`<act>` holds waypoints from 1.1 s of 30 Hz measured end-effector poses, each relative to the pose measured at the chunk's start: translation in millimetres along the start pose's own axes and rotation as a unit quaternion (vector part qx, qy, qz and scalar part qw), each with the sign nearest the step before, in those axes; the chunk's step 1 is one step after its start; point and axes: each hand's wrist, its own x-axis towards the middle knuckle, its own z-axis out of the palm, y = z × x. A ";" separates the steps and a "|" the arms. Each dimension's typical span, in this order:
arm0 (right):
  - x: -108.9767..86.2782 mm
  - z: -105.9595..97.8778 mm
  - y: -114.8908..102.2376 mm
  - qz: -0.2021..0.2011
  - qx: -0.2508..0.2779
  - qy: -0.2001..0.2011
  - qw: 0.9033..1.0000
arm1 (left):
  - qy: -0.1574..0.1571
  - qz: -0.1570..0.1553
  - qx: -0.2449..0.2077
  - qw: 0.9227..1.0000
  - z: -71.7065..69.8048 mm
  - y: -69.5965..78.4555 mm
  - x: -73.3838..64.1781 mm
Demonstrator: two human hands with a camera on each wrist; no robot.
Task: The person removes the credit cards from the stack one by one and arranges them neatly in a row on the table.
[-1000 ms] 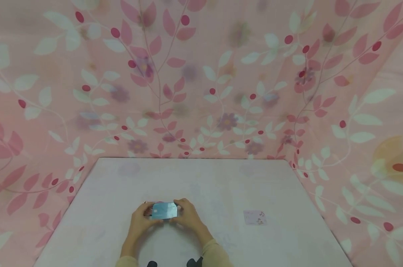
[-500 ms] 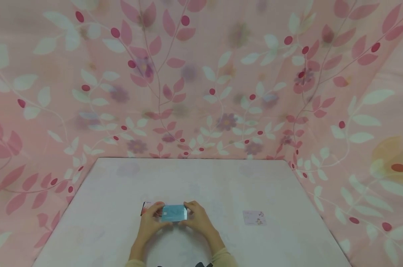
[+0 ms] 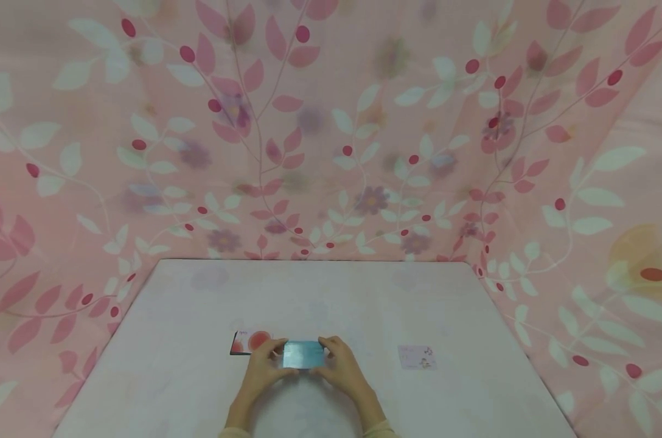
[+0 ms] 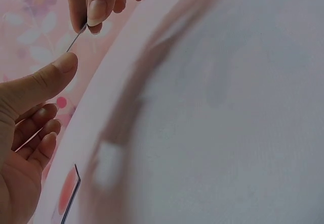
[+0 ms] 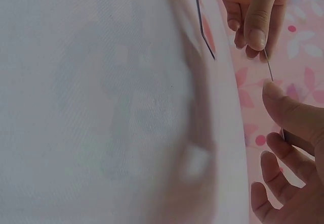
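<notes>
Both hands pinch a blue bank card (image 3: 303,354) between thumbs and fingers, one at each short end. My left hand (image 3: 263,367) has the left end and my right hand (image 3: 340,367) the right. The card's broad face tilts up toward the head camera, held above the white table (image 3: 320,298). Both wrist views show it almost edge-on, so the card appears as a thin line (image 4: 76,38) between the hands. Behind the left hand lies a flat, dark-edged rectangular item (image 3: 243,344) with red round prints; its right part is hidden by the fingers.
A pale pink card (image 3: 417,358) with small figures printed on it lies flat on the table, to the right of the right hand. Pink floral cloth (image 3: 309,152) hangs behind the table and along both sides.
Both hands have moved to the right and slightly nearer, carrying the blue bank card. More of the red-printed flat item now shows behind the left hand. The pink card stays in place.
</notes>
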 end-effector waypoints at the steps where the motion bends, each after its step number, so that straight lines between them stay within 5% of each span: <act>1: -1.5 -1.0 1.2 -0.001 -0.002 0.001 1.000 | -0.004 -0.004 -0.003 1.000 1.5 0.5 -0.3; 11: -12.3 -10.5 10.2 0.012 -0.005 0.010 1.000 | -0.019 -0.021 0.011 1.000 16.5 5.6 -3.7; 20: -22.1 -21.2 20.7 0.011 -0.014 0.033 0.999 | -0.012 0.021 0.004 1.000 36.9 7.0 -4.9; 33: -32.4 -40.1 36.1 0.041 -0.033 0.035 0.998 | -0.029 0.015 -0.018 0.999 65.3 12.1 -5.6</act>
